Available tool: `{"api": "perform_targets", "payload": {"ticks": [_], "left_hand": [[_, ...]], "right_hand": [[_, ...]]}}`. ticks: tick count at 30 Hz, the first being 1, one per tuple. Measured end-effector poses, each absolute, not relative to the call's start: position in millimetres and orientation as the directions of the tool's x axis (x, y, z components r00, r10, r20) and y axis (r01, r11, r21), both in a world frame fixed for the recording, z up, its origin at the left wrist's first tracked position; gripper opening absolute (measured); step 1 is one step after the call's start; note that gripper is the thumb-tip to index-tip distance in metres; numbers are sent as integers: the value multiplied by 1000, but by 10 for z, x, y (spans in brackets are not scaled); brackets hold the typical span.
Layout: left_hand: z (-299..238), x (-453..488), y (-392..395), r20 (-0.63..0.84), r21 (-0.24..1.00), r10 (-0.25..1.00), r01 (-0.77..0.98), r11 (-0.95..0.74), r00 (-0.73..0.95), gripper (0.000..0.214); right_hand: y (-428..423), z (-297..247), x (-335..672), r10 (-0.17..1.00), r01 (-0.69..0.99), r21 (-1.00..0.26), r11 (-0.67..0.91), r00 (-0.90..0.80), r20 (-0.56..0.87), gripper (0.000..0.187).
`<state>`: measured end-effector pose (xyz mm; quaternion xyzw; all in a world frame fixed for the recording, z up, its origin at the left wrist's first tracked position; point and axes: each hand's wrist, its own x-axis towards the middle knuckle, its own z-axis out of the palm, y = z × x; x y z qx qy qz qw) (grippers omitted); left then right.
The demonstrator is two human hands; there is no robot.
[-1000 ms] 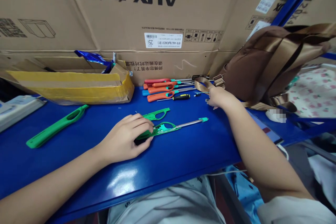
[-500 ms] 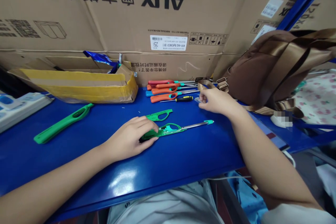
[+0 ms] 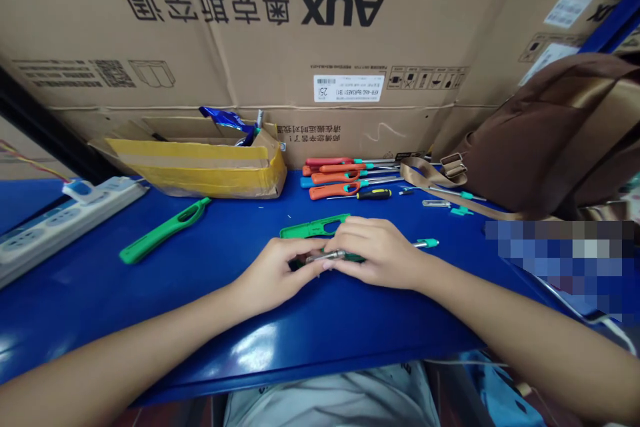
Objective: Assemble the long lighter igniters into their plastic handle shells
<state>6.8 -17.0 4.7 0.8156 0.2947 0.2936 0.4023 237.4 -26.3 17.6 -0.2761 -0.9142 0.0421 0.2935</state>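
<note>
My left hand [image 3: 280, 272] is closed around the handle end of an opened green stick lighter, low over the blue table. Most of the lighter is hidden by my hands; its metal tube with a teal tip [image 3: 426, 243] sticks out to the right. My right hand [image 3: 377, 252] lies over the lighter's middle. Between its fingertips and my left thumb is a small clear lighter fuel tank [image 3: 324, 256] with a metal end. Just behind my hands lies a green shell half [image 3: 313, 227]. Another green lighter shell [image 3: 165, 232] rests farther left.
Several orange and red stick lighters [image 3: 335, 192] lie at the back, with a black-and-yellow screwdriver [image 3: 374, 194]. To their right are a clear part [image 3: 436, 203] and teal pieces [image 3: 461, 211]. A taped carton [image 3: 195, 170], power strip [image 3: 65, 223] and brown bag [image 3: 540, 140] stand around.
My right hand has come leftward from the small parts by the bag strap to my left hand, bringing the clear tank. The camera view has shifted left.
</note>
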Motion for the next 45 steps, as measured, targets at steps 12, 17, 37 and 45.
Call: {"api": "perform_targets", "payload": {"ticks": [12, 17, 37, 45], "left_hand": [[29, 12, -77, 194, 949, 822, 110, -295, 536, 29], [23, 27, -96, 190, 953, 813, 95, -287, 551, 31], [74, 9, -86, 253, 899, 790, 165, -405, 559, 28], [69, 16, -79, 259, 865, 782, 225, -449, 567, 32]], "right_hand": [[-294, 319, 2392, 796, 389, -697, 602, -361, 486, 8], [-286, 278, 2378, 756, 453, -606, 654, -429, 494, 8], [-236, 319, 2492, 783, 575, -547, 609, -546, 297, 8], [-259, 299, 2505, 801, 670, -531, 519, -598, 29, 13]]}}
